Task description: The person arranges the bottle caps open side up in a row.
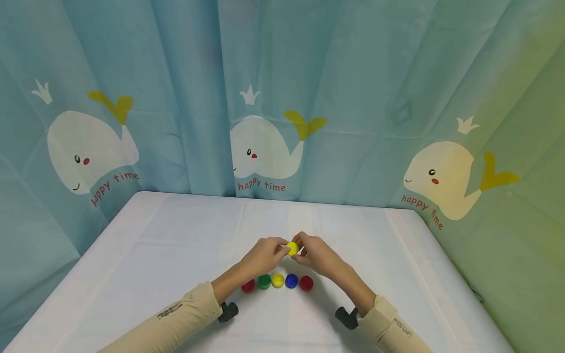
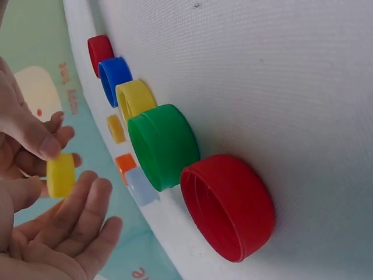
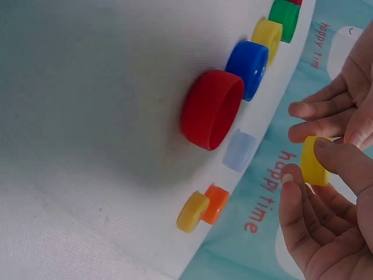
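Note:
A yellow bottle cap (image 1: 292, 248) is held up over the table between both hands. My left hand (image 1: 264, 256) pinches its left side with thumb and fingertips. On the other side my right hand (image 1: 321, 255) grips it, the thumb (image 3: 347, 163) lying against the cap. Below the hands a row of larger caps stands on the cloth: a red cap (image 2: 228, 209), a green cap (image 2: 164, 147), a yellow cap (image 1: 277, 280), a blue cap (image 1: 292, 281) and another red cap (image 3: 212, 109). In the head view my left wrist partly covers the leftmost red one.
Beyond the row lie a pale translucent cap (image 3: 239, 150), an orange cap (image 3: 215, 204) and a small yellow-orange cap (image 3: 193, 212); the hands hide them in the head view. A white cloth covers the table (image 1: 185, 235). A whale-print curtain (image 1: 353, 98) hangs behind it.

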